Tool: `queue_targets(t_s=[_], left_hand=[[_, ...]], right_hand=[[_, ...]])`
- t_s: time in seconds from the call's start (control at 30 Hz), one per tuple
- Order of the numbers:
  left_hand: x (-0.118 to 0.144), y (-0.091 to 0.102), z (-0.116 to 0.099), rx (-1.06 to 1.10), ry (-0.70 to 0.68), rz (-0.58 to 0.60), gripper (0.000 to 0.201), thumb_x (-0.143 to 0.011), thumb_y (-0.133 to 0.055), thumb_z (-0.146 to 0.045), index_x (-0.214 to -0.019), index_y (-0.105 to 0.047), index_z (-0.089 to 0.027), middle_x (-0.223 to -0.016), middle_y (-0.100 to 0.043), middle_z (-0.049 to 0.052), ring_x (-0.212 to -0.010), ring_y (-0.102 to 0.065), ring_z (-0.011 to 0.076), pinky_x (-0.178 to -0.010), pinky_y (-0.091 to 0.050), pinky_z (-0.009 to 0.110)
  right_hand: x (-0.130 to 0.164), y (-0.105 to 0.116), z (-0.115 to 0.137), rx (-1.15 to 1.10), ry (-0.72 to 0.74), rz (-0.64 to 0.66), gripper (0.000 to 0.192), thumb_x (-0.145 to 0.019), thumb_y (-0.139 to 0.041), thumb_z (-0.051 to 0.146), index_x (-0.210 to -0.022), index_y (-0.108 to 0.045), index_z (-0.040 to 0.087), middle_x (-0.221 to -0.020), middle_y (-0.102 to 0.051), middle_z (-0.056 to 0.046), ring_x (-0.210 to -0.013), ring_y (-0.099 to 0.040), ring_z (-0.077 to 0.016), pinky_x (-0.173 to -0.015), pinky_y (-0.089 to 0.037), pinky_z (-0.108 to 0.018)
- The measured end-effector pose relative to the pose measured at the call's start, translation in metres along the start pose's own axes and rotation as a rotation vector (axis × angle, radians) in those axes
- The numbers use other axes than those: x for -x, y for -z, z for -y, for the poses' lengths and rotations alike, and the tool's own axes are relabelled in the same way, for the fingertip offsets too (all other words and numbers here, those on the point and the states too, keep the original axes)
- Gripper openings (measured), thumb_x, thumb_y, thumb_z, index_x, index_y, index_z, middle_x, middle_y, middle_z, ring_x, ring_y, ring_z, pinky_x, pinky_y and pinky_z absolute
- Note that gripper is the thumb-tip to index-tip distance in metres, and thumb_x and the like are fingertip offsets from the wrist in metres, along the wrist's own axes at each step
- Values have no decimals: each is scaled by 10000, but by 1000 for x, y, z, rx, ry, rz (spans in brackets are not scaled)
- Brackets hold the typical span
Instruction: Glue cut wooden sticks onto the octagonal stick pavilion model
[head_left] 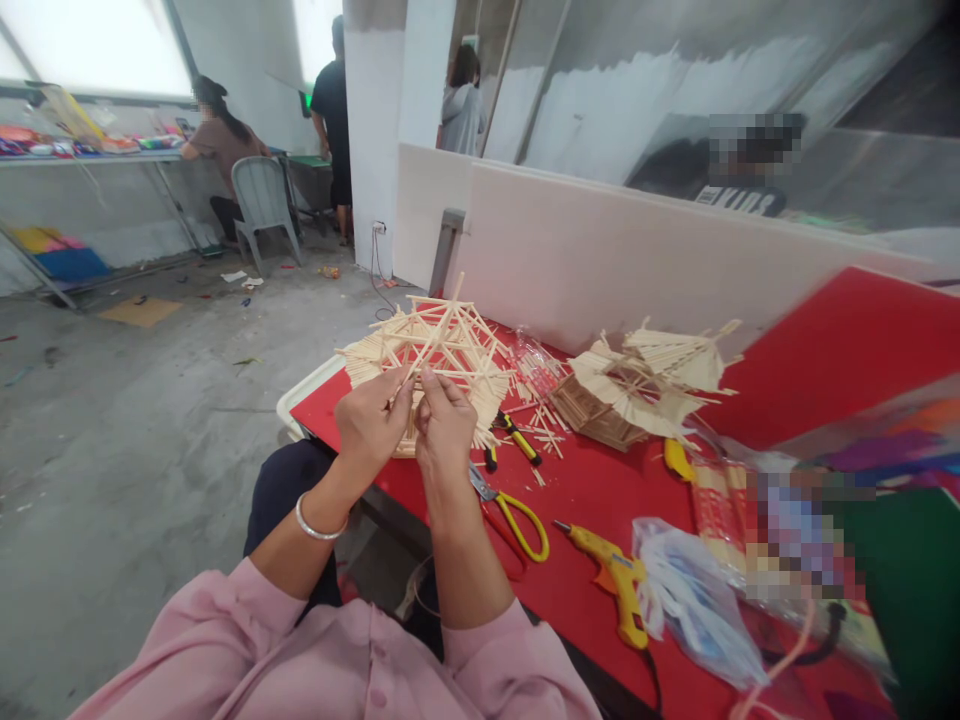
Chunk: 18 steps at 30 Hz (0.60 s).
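A model built of thin pale wooden sticks (450, 335), with a pointed open frame on top, stands at the near left end of the red table, directly before my hands. My left hand (369, 425) is closed in a pinch around a thin wooden stick (420, 362) at the model's near side. Close beside it, my right hand (448, 420) has its thumb and fingers pressed together at the same side of the frame. What lies between those fingers is too small to make out. The lower part of the model is partly hidden behind both hands.
Yellow-handled scissors (525, 520), yellow-black cutters (519, 438) and a yellow glue gun (611, 575) lie on the red table (592, 490). Farther right are a second stick model (645, 385) and plastic bags (694, 605). A white panel (570, 230) borders the back. Other people are farther off.
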<state>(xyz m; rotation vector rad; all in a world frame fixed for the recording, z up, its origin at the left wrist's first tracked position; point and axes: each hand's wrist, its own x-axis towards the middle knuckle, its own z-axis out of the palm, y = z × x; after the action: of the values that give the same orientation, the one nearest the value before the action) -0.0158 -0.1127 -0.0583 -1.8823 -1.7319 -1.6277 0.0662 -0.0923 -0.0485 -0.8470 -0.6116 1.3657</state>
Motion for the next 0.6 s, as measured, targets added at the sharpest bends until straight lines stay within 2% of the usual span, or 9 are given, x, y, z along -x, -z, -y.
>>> queue_targets(t_s=[0.27, 0.43, 0.6], left_hand=[[1, 0, -2, -5, 25, 16, 266, -918, -579, -321, -1054, -768, -191, -873, -791, 63, -720, -716, 163, -687, -525, 246], [3, -2, 0, 54, 35, -43, 255, -895, -609, -296, -1050, -768, -171, -929, -792, 83, -659, -687, 135, -642, -515, 228], [3, 7, -3, 54, 29, -66, 307, -868, -627, -284, -1134, -731, -174, -999, -787, 70, -507, -572, 88, -578, -502, 229]], right_hand=[[2, -1, 2, 20, -14, 6, 429, -573, -818, 542, -701, -610, 190, -393, -376, 130, -370, -284, -34, -379, -186, -198], [3, -1, 3, 4, -19, 8, 438, -567, -825, 530, -645, -549, 198, -388, -370, 131, -368, -268, -28, -377, -174, -196], [13, 5, 6, 18, -48, 10, 436, -582, -817, 522, -785, -633, 183, -419, -374, 137, -382, -248, -23, -384, -157, -185]])
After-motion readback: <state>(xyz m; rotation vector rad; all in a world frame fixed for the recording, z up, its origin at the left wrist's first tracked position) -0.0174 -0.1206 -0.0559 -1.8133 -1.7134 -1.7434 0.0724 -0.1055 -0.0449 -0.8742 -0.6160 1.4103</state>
